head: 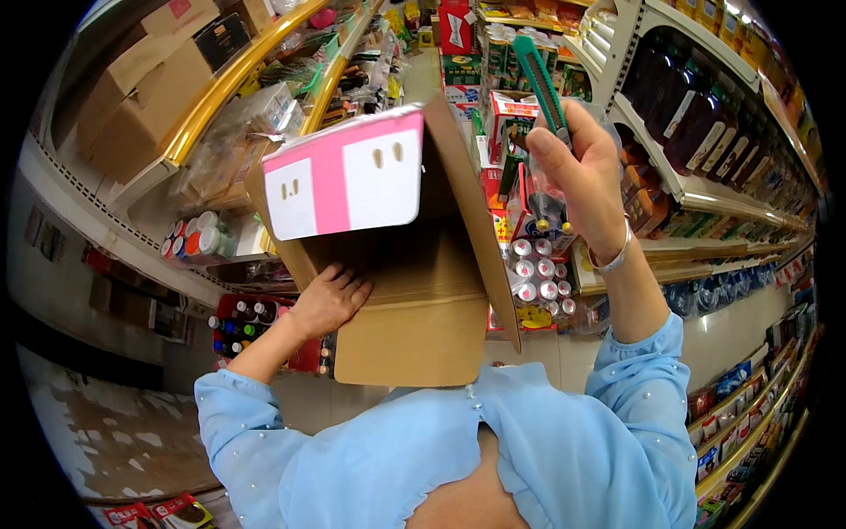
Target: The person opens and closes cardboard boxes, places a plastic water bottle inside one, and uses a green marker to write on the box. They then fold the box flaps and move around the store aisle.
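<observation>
An open cardboard box [410, 337] stands tilted before my chest, its flaps spread and its inside in shadow. One flap [330, 192] at its far side is white and pink with small oval holes. My left hand [334, 299] lies on the box's left inner edge, fingers reaching a little inside. Raised to the right of the box, my right hand [581, 168] grips a green utility knife [543, 86], which points up and away. Whether its blade is out cannot be told.
Shelves with cartons [158, 86] and plastic jars [210, 239] run along the left. On the right, shelves hold dark bottles [700, 125]. Shrink-wrapped cans [545, 270] stand just right of the box. A red crate [307, 357] of bottles is at the lower left.
</observation>
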Demonstrator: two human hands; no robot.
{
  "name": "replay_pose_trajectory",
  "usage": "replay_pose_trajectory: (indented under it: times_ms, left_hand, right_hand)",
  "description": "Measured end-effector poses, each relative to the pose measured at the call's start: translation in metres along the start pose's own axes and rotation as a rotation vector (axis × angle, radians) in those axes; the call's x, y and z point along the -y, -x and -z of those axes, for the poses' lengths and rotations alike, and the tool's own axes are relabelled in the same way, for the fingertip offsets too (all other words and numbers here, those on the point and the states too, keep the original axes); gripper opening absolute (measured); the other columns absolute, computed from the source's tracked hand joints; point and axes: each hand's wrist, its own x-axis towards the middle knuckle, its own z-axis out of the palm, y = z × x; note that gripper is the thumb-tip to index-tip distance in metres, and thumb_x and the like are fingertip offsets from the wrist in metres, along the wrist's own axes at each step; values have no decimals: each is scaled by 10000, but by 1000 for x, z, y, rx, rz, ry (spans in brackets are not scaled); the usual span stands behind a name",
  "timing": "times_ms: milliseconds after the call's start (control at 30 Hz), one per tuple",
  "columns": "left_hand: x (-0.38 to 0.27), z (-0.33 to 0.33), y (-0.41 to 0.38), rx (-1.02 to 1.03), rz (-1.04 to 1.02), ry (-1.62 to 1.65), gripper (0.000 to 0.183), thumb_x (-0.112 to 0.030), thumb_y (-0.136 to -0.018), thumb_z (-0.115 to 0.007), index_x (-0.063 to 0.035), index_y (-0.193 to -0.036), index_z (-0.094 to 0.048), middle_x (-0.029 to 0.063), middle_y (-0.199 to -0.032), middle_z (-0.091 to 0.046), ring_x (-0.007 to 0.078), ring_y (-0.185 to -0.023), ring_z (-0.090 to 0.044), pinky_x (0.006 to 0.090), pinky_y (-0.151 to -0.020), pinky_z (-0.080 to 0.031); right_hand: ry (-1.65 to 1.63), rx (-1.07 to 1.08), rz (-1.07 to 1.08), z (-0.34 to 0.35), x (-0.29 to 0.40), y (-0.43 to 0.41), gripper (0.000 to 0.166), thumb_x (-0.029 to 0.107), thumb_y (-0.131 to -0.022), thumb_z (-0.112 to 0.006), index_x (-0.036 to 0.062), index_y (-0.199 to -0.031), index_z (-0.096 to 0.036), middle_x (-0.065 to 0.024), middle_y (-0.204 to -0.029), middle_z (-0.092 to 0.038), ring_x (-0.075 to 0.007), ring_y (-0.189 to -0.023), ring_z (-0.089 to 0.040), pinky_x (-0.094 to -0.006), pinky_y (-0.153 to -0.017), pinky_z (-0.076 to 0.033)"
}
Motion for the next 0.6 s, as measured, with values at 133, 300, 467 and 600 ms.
replay_pose_trajectory:
  times_ms: [133, 300, 467, 600]
  left_hand:
    - [14, -3, 6, 74, -45, -108, 361, -154, -766, -496, 43, -1061, -568, 146, -943, -631, 225, -933, -593, 388, -954, -344]
    - [18, -22, 13, 161, -25, -244, 409, -181, -780, -487, 31, -1124, -549, 133, -973, -630, 220, -951, -584, 381, -965, -322]
    - [17, -54, 36, 403, 70, -320, 456, -203, -862, -424, -120, -1310, -440, 113, -1232, -536, 207, -1178, -459, 396, -1060, -214]
    - [10, -97, 67, 613, 21, -122, 483, -234, -880, -394, -174, -1360, -377, 28, -1359, -430, 209, -1299, -329, 406, -1102, -132]
  right_hand:
    - [394, 61, 167, -14, 16, -22, 619, 492, -678, -746, -3, -982, -534, -52, -650, -540, -127, -568, -514, -268, -516, -408]
    - [467, 338, 130, -16, -24, -13, 443, 251, -747, -635, -12, -1081, -511, -142, -662, -537, -214, -640, -572, -353, -607, -455]
    - [224, 356, 46, -33, -47, 46, 444, 30, -702, -489, 37, -1145, -513, -136, -743, -590, -171, -590, -547, -297, -556, -433]
    - [195, 426, 174, -58, -43, 95, 469, -28, -660, -476, 9, -1122, -548, -113, -712, -574, -224, -579, -564, -289, -560, -452]
